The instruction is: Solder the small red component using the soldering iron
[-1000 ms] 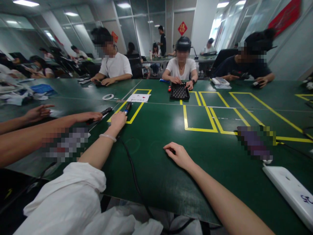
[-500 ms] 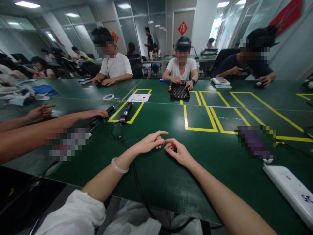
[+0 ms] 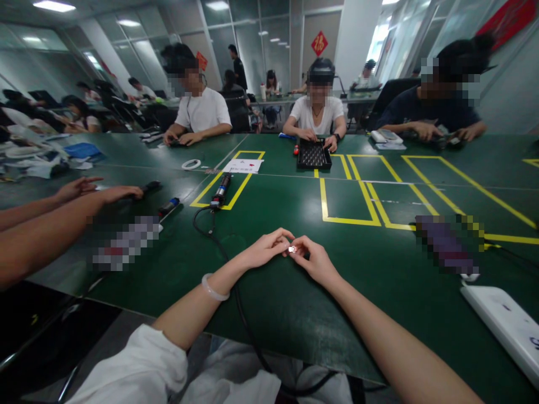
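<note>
My left hand, with a pale bangle on its wrist, meets my right hand above the green table. Between their fingertips shows a small shiny silver-white piece, too small to name. The right thumb and forefinger pinch it from one side; the left fingers close on its other side, partly hidden. A black cable runs beneath my left forearm towards the table's front edge. Beyond my hands lies a black cylindrical tool joined to that cable.
At the left, another person's hand reaches over the table near a second dark tool. A white power strip and a phone-like pixelated item lie at right. Across the table, a person handles a black compartment tray. Yellow tape outlines mark the tabletop.
My hands have come together and the shiny piece now shows between them. The neighbour's hand at left has drawn back leftward, uncovering the second tool. The view has shifted slightly.
</note>
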`<state>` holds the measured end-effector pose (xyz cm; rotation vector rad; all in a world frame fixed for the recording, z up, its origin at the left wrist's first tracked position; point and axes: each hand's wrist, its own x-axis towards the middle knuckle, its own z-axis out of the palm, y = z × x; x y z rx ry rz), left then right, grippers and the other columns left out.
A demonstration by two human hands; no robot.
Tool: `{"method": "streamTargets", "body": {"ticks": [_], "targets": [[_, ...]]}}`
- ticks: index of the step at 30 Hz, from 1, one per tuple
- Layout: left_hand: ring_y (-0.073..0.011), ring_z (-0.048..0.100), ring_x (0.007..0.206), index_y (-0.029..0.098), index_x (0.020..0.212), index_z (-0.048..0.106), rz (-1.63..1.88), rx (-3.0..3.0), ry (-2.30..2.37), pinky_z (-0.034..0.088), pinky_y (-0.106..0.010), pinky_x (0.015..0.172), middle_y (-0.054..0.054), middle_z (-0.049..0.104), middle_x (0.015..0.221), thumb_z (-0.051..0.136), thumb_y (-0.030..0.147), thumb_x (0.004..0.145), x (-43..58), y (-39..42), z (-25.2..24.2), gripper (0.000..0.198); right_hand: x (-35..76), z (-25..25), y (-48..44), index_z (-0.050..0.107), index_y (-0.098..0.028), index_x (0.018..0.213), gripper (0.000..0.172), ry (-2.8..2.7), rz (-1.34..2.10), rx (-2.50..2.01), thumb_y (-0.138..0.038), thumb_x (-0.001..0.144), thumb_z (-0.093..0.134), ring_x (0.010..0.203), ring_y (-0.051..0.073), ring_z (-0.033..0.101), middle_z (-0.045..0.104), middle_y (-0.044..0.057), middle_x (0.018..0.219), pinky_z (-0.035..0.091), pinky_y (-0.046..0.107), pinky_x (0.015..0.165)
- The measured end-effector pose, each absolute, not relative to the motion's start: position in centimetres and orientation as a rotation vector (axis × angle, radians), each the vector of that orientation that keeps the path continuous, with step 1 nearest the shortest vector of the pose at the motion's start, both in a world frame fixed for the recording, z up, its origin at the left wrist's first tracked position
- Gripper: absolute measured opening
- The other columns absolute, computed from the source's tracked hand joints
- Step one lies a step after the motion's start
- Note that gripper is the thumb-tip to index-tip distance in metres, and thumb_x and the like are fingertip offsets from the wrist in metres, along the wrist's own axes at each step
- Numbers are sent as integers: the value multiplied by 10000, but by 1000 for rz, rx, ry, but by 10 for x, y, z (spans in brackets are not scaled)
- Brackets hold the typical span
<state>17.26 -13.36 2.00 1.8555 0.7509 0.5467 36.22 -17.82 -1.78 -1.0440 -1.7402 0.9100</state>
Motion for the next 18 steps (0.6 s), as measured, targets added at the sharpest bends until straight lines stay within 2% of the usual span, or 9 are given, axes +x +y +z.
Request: {"method": "streamTargets", "body": {"ticks": [4, 10, 14, 18], "targets": [[-163, 607, 922, 154, 1104, 510, 579, 1900, 724, 468, -305, 837, -78, 630, 1020, 595, 366, 870, 172, -136, 21, 327, 364, -18, -177, 574, -197, 909, 66, -1755, 831, -1071, -221, 848, 576, 661, 128, 554, 595, -4, 771, 456, 241, 628], [-163, 620, 938, 154, 1083, 515, 598, 1946, 739, 470, -310, 858, -82, 628, 1041, 575, 333, 883, 171, -136, 23, 275, 365, -16, -177, 557, -197, 968, 129, -1759, 805, -1078, -211, 842, 577, 677, 134, 570, 619, 6, 804, 463, 255, 648], [-157, 627, 887, 152, 1092, 504, 602, 1951, 759, 473, -292, 812, -73, 643, 985, 544, 348, 903, 169, -134, 21, 276, 365, -17, -177, 559, -191, 997, 156, -1723, 846, -1077, -239, 850, 582, 699, 144, 600, 647, 18, 815, 473, 260, 662], [-152, 646, 815, 146, 1130, 477, 576, 1930, 720, 477, -292, 791, -62, 673, 883, 461, 358, 948, 169, -136, 22, 280, 368, -18, -176, 594, -184, 915, 134, -1695, 909, -1118, -311, 888, 558, 688, 150, 619, 669, 18, 766, 463, 257, 655]]}}
